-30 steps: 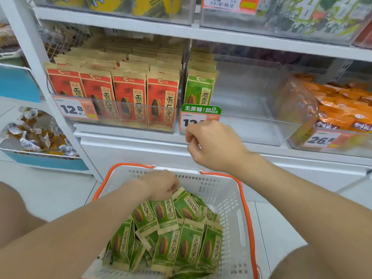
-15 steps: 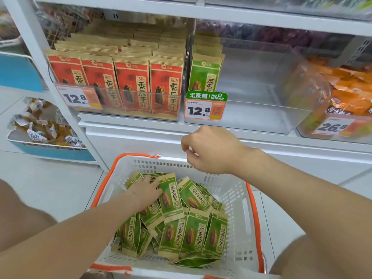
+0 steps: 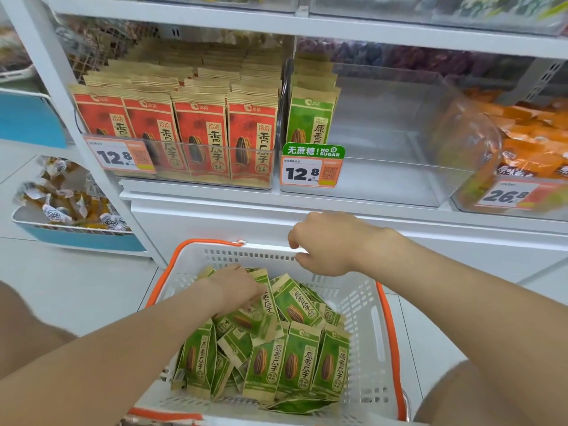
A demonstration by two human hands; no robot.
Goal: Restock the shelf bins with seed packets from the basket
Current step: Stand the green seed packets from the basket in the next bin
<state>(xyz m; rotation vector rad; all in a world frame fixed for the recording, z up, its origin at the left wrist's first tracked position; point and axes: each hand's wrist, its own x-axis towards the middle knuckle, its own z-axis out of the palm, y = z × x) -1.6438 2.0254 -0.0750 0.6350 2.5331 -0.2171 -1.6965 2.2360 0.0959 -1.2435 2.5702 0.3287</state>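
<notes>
A white basket with an orange rim (image 3: 362, 302) sits on the floor below the shelf, holding several green seed packets (image 3: 295, 361). My left hand (image 3: 236, 290) is down in the basket, its fingers curled over the top of one green packet in the pile. Over the basket's back rim hovers my right hand (image 3: 325, 244), fingers loosely curled and holding nothing. On the shelf, a clear bin (image 3: 399, 167) holds one row of green packets (image 3: 310, 118) at its left side; the remainder of that bin is bare.
To the left, a bin is full of red seed packets (image 3: 196, 133). Orange snack bags (image 3: 528, 142) fill the bin on the right. A green and white price tag (image 3: 312, 170) hangs on the clear bin. A blue tray of wrapped sweets (image 3: 83, 241) stands low at the left.
My right hand has dropped from the price tag down to the basket's back rim. My left hand has pushed in among the green packets. The view has tilted down.
</notes>
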